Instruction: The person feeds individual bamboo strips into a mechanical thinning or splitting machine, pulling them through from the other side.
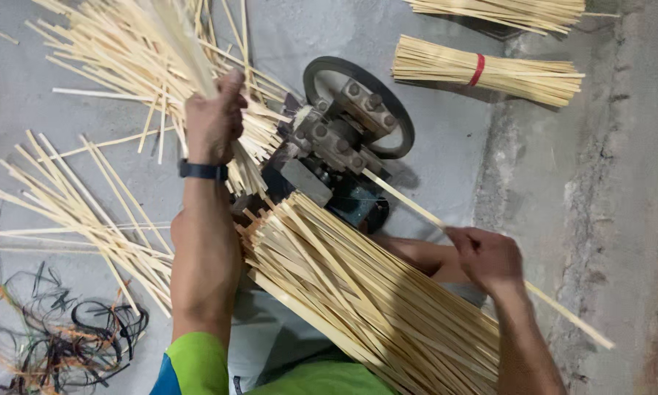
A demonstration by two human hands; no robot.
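Bamboo workshop: splitting machine (pixel 347 139), strips (pixel 365 292)

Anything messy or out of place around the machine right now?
Loose bamboo strips lie scattered at odd angles on the floor, beside a tangle of dark cords. The tied bundle lies neat.

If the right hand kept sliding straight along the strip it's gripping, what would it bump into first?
Probably the small metal machine: the right hand grips a bamboo strip that runs up-left into it, and nothing else shows in between, though depth is unclear.

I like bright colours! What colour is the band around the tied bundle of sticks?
Red: the band wraps the pale bamboo stick bundle, clearest in the head view.
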